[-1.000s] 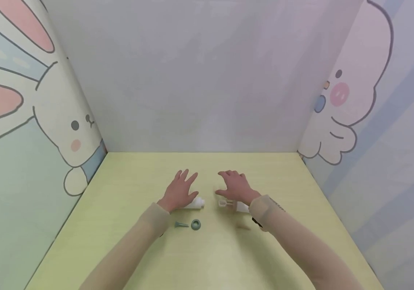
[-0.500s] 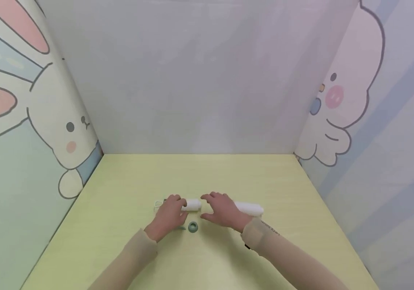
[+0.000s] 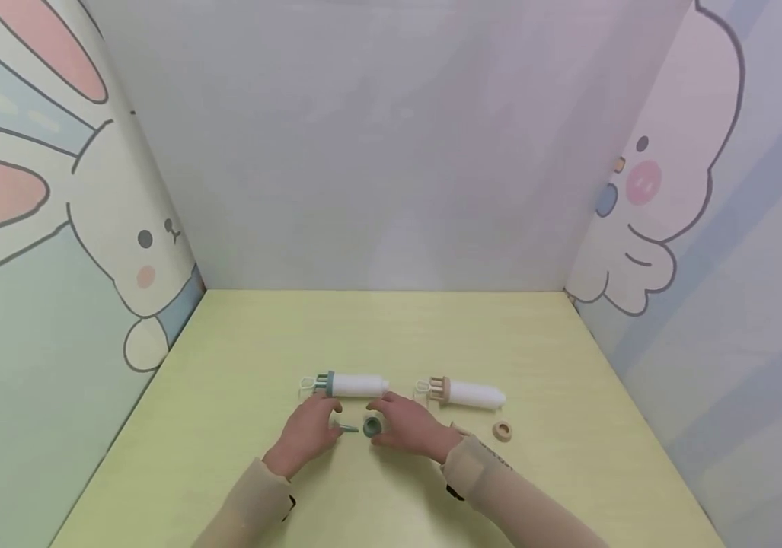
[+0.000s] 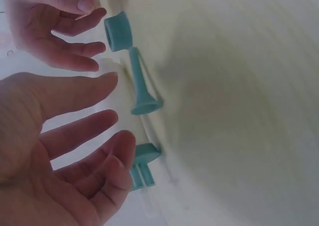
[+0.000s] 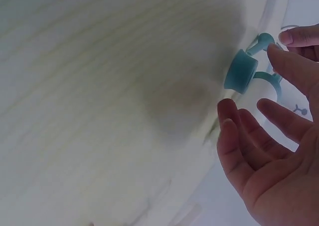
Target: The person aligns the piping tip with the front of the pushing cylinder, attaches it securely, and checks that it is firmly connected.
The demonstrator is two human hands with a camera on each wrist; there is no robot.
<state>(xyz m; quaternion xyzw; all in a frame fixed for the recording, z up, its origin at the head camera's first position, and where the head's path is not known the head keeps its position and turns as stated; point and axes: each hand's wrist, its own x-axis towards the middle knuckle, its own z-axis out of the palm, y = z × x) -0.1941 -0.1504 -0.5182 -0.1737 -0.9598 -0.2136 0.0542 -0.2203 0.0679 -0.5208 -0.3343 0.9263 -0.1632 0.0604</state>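
Note:
In the head view my left hand (image 3: 306, 432) hovers beside a small teal funnel-shaped nozzle (image 3: 348, 428) lying on the table. The left wrist view shows its thumb and loosely bent fingers apart, with the nozzle (image 4: 138, 81) just beyond the fingertips. Thumb and fingers of my right hand (image 3: 410, 426) spread around a teal ring-shaped cap (image 3: 372, 427). That cap (image 5: 241, 71) sits just off the fingertips in the right wrist view. Behind both hands lies a white syringe-like tube (image 3: 359, 386) with a teal collar and pale loop handle.
A matching tube with a tan collar (image 3: 474, 394) lies to the right. In front of it are a tan ring cap (image 3: 502, 431) and a tan piece (image 3: 459, 429), partly hidden by my right wrist. Walls printed with cartoon animals enclose the pale yellow table (image 3: 391, 327).
Both hands have come nearer over the table, from above the white tubes to the small teal pieces. The tubes and tan cap now show uncovered.

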